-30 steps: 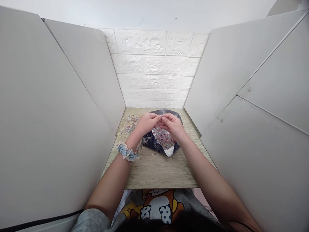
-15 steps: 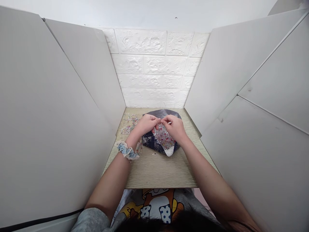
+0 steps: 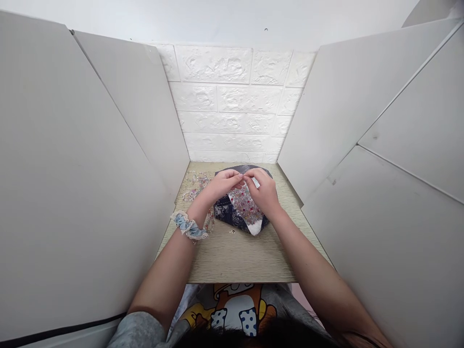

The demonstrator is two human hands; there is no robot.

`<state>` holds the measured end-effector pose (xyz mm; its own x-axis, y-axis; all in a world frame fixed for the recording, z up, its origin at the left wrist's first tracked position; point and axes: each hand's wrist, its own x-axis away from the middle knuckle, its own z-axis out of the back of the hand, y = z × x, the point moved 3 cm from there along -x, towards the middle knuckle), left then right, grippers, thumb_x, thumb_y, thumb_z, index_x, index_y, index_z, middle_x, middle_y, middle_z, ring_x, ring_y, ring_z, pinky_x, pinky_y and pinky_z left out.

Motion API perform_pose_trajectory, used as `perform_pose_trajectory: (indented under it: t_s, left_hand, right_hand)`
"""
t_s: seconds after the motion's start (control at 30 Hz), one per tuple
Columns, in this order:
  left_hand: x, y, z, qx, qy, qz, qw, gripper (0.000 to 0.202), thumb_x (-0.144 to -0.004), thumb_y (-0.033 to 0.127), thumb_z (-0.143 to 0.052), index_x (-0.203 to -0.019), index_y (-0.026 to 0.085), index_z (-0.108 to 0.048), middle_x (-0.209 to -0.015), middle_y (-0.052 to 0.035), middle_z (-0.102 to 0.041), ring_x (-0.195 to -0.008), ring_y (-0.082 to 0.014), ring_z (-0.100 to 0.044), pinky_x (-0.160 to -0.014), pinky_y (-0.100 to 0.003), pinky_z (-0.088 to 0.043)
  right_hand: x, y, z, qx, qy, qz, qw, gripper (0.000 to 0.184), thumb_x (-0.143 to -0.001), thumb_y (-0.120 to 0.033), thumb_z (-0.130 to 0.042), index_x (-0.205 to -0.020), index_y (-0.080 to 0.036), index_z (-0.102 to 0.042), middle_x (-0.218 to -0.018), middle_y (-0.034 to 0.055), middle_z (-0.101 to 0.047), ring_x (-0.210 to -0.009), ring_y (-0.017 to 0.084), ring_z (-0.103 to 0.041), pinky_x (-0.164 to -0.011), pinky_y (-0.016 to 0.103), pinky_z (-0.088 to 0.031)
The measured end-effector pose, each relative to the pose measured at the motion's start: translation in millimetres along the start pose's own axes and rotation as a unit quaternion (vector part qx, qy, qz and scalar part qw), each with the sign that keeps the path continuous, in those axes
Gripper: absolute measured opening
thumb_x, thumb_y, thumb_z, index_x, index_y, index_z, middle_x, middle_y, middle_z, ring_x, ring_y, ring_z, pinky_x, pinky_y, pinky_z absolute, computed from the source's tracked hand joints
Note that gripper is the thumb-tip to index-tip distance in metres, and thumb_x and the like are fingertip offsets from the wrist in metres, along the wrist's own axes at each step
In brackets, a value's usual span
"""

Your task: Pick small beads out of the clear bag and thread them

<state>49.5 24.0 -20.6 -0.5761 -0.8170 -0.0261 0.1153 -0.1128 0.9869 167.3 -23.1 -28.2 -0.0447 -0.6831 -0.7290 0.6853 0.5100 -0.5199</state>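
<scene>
L hand (image 3: 222,186) & R hand (image 3: 264,191) sit close together over the centre of a navy patterned cloth (image 3: 224,213), fingers curled, not spread. Their fingertips (image 3: 240,178) meet, or nearly, in a pinch above the cloth; whatever's btwn them is too small to see, so can't tell if either holds anything. Cloth lies flat on the wood-grain table (image 3: 246,256), toward the far end, w/ sparkly pink-red beaded mesh (image 3: 244,205) in the middle & a white corner (image 3: 255,227) at the near edge. Loose bead strands (image 3: 197,186) lie left of the cloth, near L hand. A few small beads (image 3: 231,231) sit just below the cloth. Denim-blue lace-edged scrunchie (image 3: 187,227) on L wrist. White brick-pattern wall (image 3: 224,111) behind table, white side panels (image 3: 108,145) either side. Cartoon T-shirt (image 3: 232,307) & grey sleeve (image 3: 139,331) at bottom of view.
</scene>
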Motion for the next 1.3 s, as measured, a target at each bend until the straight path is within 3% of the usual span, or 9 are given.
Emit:
perform_pose_trajectory:
  t_s: [0.13,0.2,0.3,0.4,0.6,0.87,1.3]
  left_hand:
    - [3,4,-2.1,0.045,-0.022,0.002,0.999,0.020,-0.068,0.034,-0.055,-0.070,0.014,-0.054,-0.072,-0.0012,-0.054,-0.070,-0.0081,-0.050,-0.070,-0.022,-0.041]
    - [1,2,-0.7,0.064,-0.005,0.003,0.998,0.018,-0.069,0.032,-0.053,-0.070,0.014,-0.054,-0.072,-0.0014,-0.054,-0.070,-0.0080,-0.051,-0.069,-0.022,-0.041]
    - [-5,-5,7.6,0.045,0.095,-0.008,0.994,0.017,-0.068,0.031,-0.051,-0.069,0.013,-0.054,-0.069,-0.0012,-0.054,-0.064,-0.0074,-0.049,-0.062,-0.020,-0.039]
    - [-8,-7,13.9,0.022,0.163,-0.023,0.986,0.017,-0.067,0.030,-0.050,-0.067,0.013,-0.054,-0.065,-0.0004,-0.053,-0.056,-0.0060,-0.045,-0.051,-0.018,-0.035]
    - [-2,0,12.5,-0.013,0.143,-0.011,0.990,0.013,-0.067,0.023,-0.043,-0.059,0.015,-0.050,-0.046,0.0049,-0.035,-0.042,-0.0045,-0.030,-0.041,-0.018,-0.025]
    - [0,2,11.4,-0.093,0.155,-0.036,0.983,0.012,-0.065,0.022,-0.041,-0.055,0.016,-0.040,-0.049,0.0045,-0.037,-0.043,-0.0045,-0.029,-0.041,-0.018,-0.022]
    - [1,6,8.0,-0.088,0.143,-0.037,0.985,0.012,-0.067,0.025,-0.044,-0.058,0.016,-0.042,-0.050,0.0052,-0.033,-0.045,-0.0054,-0.028,-0.044,-0.019,-0.023]
  right_hand:
    - [2,-3,-1,0.006,0.021,-0.014,1.000,0.017,-0.083,-0.025,-0.039,-0.080,-0.019,-0.055,-0.081,0.0019,-0.058,-0.078,0.013,-0.051,-0.072,0.025,-0.039]
    - [2,0,-5,0.024,0.005,-0.032,0.999,0.020,-0.084,-0.026,-0.036,-0.085,-0.019,-0.055,-0.085,0.0031,-0.058,-0.080,0.014,-0.051,-0.073,0.025,-0.038]
    - [3,11,-17,0.086,-0.087,-0.058,0.991,0.022,-0.085,-0.025,-0.035,-0.087,-0.019,-0.055,-0.085,0.0039,-0.057,-0.081,0.014,-0.050,-0.071,0.025,-0.037]
    - [6,23,-30,0.188,-0.186,-0.079,0.961,0.023,-0.084,-0.023,-0.035,-0.085,-0.018,-0.057,-0.085,0.0055,-0.055,-0.080,0.015,-0.049,-0.066,0.025,-0.035]
    - [10,30,-47,0.327,-0.281,-0.058,0.900,0.023,-0.083,-0.014,-0.034,-0.084,-0.017,-0.057,-0.085,0.0080,-0.054,-0.078,0.017,-0.049,-0.063,0.026,-0.032]
    - [13,36,-52,0.319,-0.274,-0.047,0.906,0.027,-0.087,-0.021,-0.029,-0.090,-0.017,-0.056,-0.087,0.0081,-0.054,-0.083,0.018,-0.049,-0.063,0.027,-0.033]
    - [11,34,-48,0.302,-0.303,-0.068,0.901,0.026,-0.084,-0.023,-0.035,-0.086,-0.020,-0.060,-0.090,0.0072,-0.055,-0.085,0.018,-0.049,-0.065,0.026,-0.035]
